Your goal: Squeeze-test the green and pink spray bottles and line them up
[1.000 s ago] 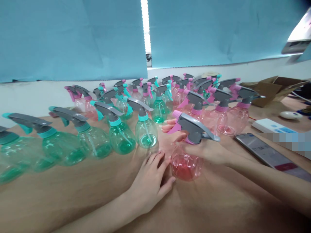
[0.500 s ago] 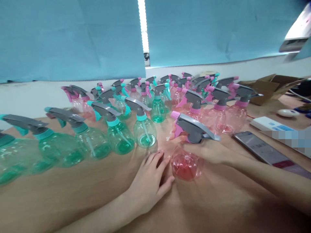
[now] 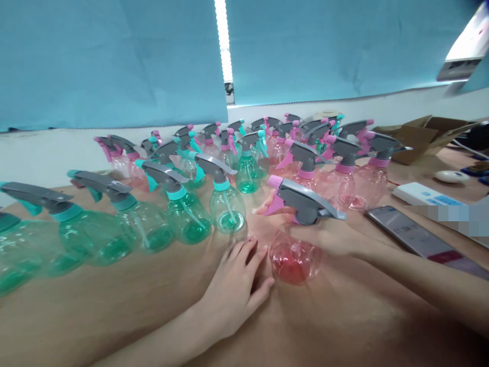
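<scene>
A pink spray bottle with a grey and pink trigger head stands upright on the wooden table. Around its neck is my right hand, partly hidden behind the head, with fingertips showing by the pink trigger. My left hand lies on the table just left of this bottle, fingers spread and holding nothing. Closest beyond the left fingers are a green spray bottle and another green spray bottle, both upright.
More green spray bottles line the left side. Pink spray bottles crowd the back right. On the right lie a phone, a white power strip and a white mouse. An opened cardboard box sits behind them.
The fingers of my right hand by the trigger have extended slightly outward to the left. My left hand and the held bottle stay in place.
</scene>
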`<state>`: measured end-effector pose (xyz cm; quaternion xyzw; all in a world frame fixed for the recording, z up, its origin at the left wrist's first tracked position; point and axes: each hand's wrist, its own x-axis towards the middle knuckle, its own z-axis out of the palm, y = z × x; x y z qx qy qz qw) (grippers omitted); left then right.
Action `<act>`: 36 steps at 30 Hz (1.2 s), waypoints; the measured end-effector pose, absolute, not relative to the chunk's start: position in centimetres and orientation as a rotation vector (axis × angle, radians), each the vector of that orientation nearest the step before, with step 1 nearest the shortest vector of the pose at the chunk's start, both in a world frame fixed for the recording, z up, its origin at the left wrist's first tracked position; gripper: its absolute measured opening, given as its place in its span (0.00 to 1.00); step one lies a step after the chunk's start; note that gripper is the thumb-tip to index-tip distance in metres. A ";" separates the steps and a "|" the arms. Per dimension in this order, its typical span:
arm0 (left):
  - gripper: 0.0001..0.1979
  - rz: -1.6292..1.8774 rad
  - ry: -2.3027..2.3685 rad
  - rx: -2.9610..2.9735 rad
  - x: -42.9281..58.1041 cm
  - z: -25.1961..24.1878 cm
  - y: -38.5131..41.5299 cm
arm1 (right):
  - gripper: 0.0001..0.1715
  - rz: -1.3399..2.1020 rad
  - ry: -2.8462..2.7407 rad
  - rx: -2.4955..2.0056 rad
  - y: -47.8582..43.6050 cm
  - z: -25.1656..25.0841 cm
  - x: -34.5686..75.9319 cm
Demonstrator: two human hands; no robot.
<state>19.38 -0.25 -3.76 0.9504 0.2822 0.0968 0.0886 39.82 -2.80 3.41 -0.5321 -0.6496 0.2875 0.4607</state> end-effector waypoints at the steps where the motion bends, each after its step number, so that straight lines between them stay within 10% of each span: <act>1: 0.22 0.283 0.840 2.830 19.4 -3.8 -0.3 | 0.11 0.725 -1.584 -1.294 -2.8 3.3 39.8; 13: 0.21 0.305 0.827 2.834 19.3 -3.7 -0.4 | 0.35 0.883 -1.553 -1.128 -2.3 3.2 39.3; 36: 0.22 0.303 0.830 2.838 19.3 -3.8 -0.4 | 0.16 0.793 -1.737 -1.134 -1.7 2.4 40.1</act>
